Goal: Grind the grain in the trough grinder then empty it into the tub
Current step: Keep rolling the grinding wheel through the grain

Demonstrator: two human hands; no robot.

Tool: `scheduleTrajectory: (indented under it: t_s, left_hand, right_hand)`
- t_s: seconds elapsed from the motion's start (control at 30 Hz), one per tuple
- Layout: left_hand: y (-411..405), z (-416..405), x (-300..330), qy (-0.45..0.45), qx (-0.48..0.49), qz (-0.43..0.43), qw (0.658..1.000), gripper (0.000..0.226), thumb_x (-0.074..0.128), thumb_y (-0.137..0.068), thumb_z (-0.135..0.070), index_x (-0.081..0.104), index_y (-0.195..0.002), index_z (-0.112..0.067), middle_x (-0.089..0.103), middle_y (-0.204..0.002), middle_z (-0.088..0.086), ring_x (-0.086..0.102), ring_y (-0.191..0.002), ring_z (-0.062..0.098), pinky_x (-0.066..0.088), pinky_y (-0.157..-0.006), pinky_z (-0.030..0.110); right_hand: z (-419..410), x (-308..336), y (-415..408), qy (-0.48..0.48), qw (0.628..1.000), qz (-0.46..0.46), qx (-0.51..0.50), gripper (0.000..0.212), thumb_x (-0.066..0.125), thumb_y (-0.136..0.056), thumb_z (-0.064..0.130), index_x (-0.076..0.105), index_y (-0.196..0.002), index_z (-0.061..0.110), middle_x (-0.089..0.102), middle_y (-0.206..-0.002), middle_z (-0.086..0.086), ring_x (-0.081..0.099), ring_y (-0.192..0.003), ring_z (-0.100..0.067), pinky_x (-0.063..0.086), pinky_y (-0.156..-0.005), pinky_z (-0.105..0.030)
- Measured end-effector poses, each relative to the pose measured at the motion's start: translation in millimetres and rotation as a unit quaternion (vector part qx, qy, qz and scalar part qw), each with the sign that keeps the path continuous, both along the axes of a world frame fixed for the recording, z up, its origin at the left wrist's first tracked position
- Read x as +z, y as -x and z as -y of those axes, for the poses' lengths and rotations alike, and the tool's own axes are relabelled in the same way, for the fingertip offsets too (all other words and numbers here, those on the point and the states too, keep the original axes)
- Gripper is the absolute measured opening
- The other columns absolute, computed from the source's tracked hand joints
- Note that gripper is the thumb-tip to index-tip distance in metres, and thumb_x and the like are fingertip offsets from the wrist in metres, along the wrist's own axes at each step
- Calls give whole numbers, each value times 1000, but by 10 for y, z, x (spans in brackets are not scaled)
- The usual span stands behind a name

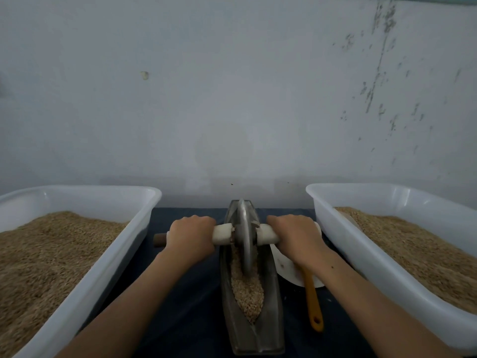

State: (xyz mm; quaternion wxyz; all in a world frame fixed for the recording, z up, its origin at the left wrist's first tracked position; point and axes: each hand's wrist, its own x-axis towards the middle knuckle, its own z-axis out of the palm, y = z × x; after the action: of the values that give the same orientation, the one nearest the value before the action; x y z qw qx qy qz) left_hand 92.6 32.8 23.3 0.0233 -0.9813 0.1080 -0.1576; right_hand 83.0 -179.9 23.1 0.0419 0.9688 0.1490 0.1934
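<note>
left hand (191, 237) clenches axle (222, 235) left of wheel (244, 236) | right hand (296, 236) clenches it on the right | wheel stands in trough (271, 319) on dark worktop (185, 306), over grain (246, 290) | tubs (108, 264) (361, 257) flank it, edges cropped | orange handle (313, 306), top hidden by wrist, perhaps a scoop

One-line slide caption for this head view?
Both hands, left and right, grip the wheel's axle over grain in the trough grinder, between two tubs.
</note>
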Motion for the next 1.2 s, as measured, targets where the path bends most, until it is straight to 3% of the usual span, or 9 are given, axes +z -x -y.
scheduleTrajectory:
  t_s: [0.13,0.23,0.33,0.47,0.53,0.63,0.8,1.03,1.2]
  left_hand:
    - [8,-10,48,-29,-2,-53,998,31,61,-83,-33,57,-111,-21,63,-99,-1,54,-80,15,37,-69,29]
    - [8,-14,122,-39,-5,-146,989,43,68,-79,-34,56,-117,-19,63,-104,1,55,-86,17,39,-71,29]
    - [19,-25,152,-36,-8,-199,979,49,71,-77,-34,55,-120,-18,62,-108,2,53,-85,17,40,-73,29]
    - [15,-26,121,-26,-3,-162,986,46,70,-77,-35,56,-118,-19,60,-97,-1,50,-80,15,40,-71,29]
    - [12,-13,88,-29,-1,-109,994,39,66,-79,-34,57,-114,-20,58,-91,-3,50,-77,14,39,-69,29]
    - [8,20,27,-20,7,-16,1000,27,60,-84,-31,56,-109,-23,61,-97,-2,57,-83,16,37,-69,29]
    - [14,36,-13,-8,5,36,999,19,56,-86,-30,55,-105,-25,62,-96,-3,58,-85,16,35,-67,28]
    - [31,-18,119,-42,0,-140,989,43,67,-79,-33,56,-117,-18,63,-105,2,54,-84,15,40,-70,28]
    - [42,-24,165,-33,-13,-221,975,50,71,-78,-33,54,-121,-16,62,-108,3,50,-82,14,41,-73,27]
  right_hand:
    - [46,111,19,22,995,-99,3,16,59,-87,19,54,-101,25,64,-101,1,60,-91,-19,36,-68,-29]
    - [71,202,50,35,978,-205,1,31,66,-83,21,59,-113,23,65,-105,-1,61,-91,-19,43,-69,-30]
    - [76,239,63,32,966,-255,0,38,71,-81,23,59,-117,22,65,-108,-2,62,-94,-19,49,-74,-31]
    - [59,195,47,29,977,-210,1,33,67,-82,21,60,-114,25,65,-104,0,60,-88,-16,43,-69,-29]
    - [47,146,37,25,988,-154,2,24,61,-84,18,59,-106,28,65,-101,2,56,-82,-15,37,-65,-29]
    - [38,65,14,-1,998,-69,-1,16,55,-88,18,45,-90,31,64,-97,3,57,-82,-17,34,-66,-29]
    - [29,-11,-4,-24,1000,-13,2,9,53,-92,20,49,-97,27,65,-95,3,60,-85,-18,33,-66,-29]
    - [39,218,98,45,984,-172,2,28,63,-85,20,59,-113,22,64,-103,-1,60,-87,-18,40,-67,-29]
    - [72,289,103,28,964,-265,2,40,72,-81,22,59,-119,23,65,-106,-1,55,-84,-14,40,-66,-27]
